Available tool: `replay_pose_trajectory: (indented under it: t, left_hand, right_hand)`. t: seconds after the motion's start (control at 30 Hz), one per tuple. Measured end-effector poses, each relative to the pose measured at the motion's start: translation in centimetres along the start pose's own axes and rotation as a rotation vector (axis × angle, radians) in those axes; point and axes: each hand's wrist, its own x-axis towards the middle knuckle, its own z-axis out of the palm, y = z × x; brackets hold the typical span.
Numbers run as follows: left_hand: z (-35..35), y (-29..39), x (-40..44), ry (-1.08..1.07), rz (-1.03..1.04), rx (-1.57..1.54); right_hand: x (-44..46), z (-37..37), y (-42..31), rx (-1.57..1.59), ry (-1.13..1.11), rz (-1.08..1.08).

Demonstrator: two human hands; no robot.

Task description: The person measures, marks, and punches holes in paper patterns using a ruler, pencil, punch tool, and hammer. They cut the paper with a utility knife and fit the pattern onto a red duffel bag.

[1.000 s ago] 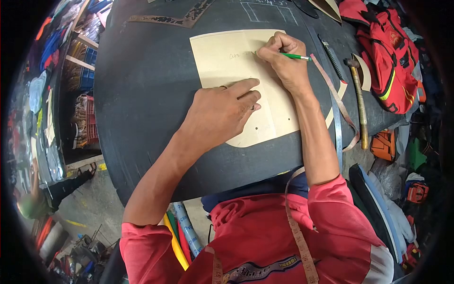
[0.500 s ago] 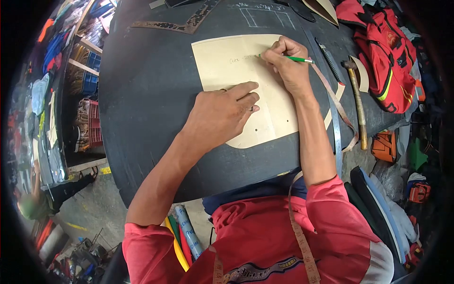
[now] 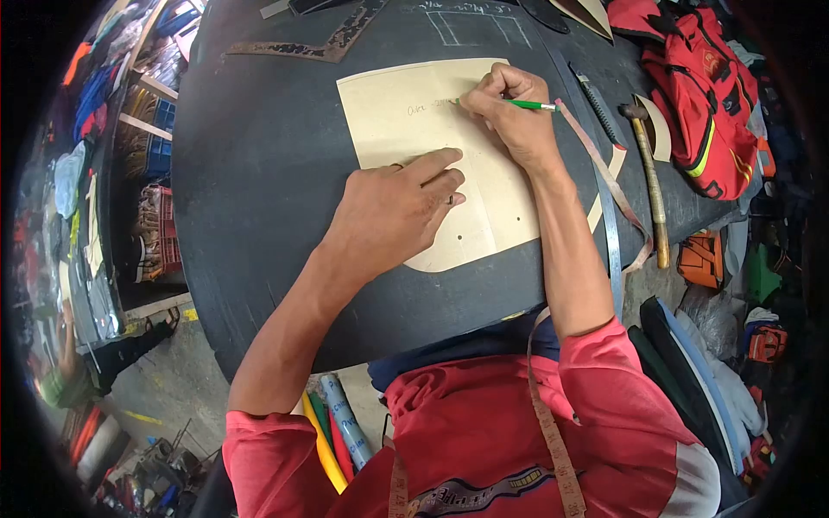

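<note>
My right hand [image 3: 518,119] grips a green mechanical pencil [image 3: 528,105], its tip on the cream card pattern [image 3: 475,207]. Faint handwriting [image 3: 427,107] runs across the upper part of that sheet, up to the pencil tip. Flat on the lower left of the card rests my left hand [image 3: 397,203], its fingers stretched out and holding nothing. A ring shows on one of its fingers. Two small dark holes mark the card near its bottom edge. The sheet lies on a dark table [image 3: 250,173].
A rusty metal square [image 3: 332,45] lies at the table's far side. To the right are a steel ruler [image 3: 611,233], a measuring tape [image 3: 604,177], a cutter [image 3: 596,104], a hammer [image 3: 652,186] and a red bag [image 3: 699,104]. Crates [image 3: 160,229] stand beyond the left edge.
The view has shifted slightly, so the table and card sit a little further left. My right hand keeps the pencil at the writing, which looks slightly longer. My left hand stays on the card.
</note>
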Motion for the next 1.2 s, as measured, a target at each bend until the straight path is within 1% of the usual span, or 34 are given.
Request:
replay_pose_trajectory:
  t: [0.13, 0.23, 0.33, 0.4, 0.47, 0.5, 0.57, 0.6, 0.63, 0.7, 0.73, 0.87, 0.93, 0.97, 1.0, 1.03, 1.07, 1.1, 1.17, 1.2]
  left_hand:
    - [0.1, 0.0, 0.0, 0.008, 0.003, -0.009]
    - [0.0, 0.0, 0.0, 0.014, 0.008, -0.006]
    - [-0.1, -0.2, 0.1, 0.040, 0.009, -0.043]
    - [-0.9, -0.4, 0.1, 0.063, 0.005, -0.077]
    - [-2.7, -0.2, 0.4, 0.044, -0.253, -0.113]
    - [-2.7, -1.1, 0.3, 0.090, -0.312, -0.126]
    - [-2.2, -3.5, 0.2, 0.389, -0.259, -0.264]
    - [-2.9, -4.1, 0.3, 0.369, -0.347, -0.236]
    - [-3.5, -4.3, 0.2, 0.370, -0.344, -0.232]
    - [-4.9, -4.5, 0.2, 0.330, -0.470, -0.003]
    - [-4.9, -5.0, 0.0, 0.323, -0.484, 0.007]
    - [-4.9, -5.1, 0.0, 0.293, -0.487, 0.026]
    - [-4.2, -6.0, 0.0, 0.386, -0.365, 0.017]
    - [-3.8, -6.7, -0.1, 0.398, -0.269, 0.042]
    - [-3.6, -7.3, -0.3, 0.350, -0.277, 0.015]
    - [-3.7, -7.6, -0.3, 0.314, -0.278, -0.009]
    - [-3.6, -7.6, -0.4, 0.284, -0.285, -0.005]
    - [-3.5, -7.6, -0.4, 0.274, -0.291, -0.010]
    - [-3.3, -7.3, -0.6, 0.324, -0.236, 0.035]
    - [-3.4, -7.1, -0.5, 0.333, -0.241, 0.034]
  right_hand:
    - [0.0, -0.2, 0.4, -0.009, 0.001, -0.008]
    - [0.1, -0.3, 0.1, 0.056, -0.058, -0.013]
    - [0.0, -0.6, -0.3, 0.120, -0.014, 0.042]
    - [0.1, -0.6, -0.2, 0.315, 0.084, 0.103]
    - [0.2, -0.7, 0.2, 0.310, 0.085, 0.084]
    - [0.1, -0.6, 0.0, 0.291, 0.106, 0.105]
    - [0.2, -0.4, -0.3, 0.276, 0.127, 0.120]
    - [0.3, -0.4, -0.3, 0.297, 0.144, 0.131]
    - [0.3, -0.4, -0.3, 0.319, 0.160, 0.143]
    - [0.4, -0.3, -0.3, 0.348, 0.182, 0.134]
    - [0.5, -0.2, -0.2, 0.373, 0.204, 0.129]
    - [0.2, -0.2, 0.2, 0.357, 0.194, 0.106]
    - [0.1, -0.2, 0.6, 0.293, 0.149, 0.016]
    - [0.1, -0.2, 1.1, 0.275, 0.132, -0.031]
    - [-0.1, -0.5, 1.7, 0.212, 0.095, -0.022]
    - [-0.1, -0.6, 0.6, 0.150, 0.055, -0.026]
    - [-0.1, -0.1, -0.5, 0.156, 0.130, 0.119]
    - [-0.1, -0.1, -0.2, 0.156, 0.132, 0.131]
    - [0.0, 0.0, 0.4, 0.250, 0.142, 0.040]
    - [0.2, 0.0, 0.3, 0.229, 0.142, 0.055]
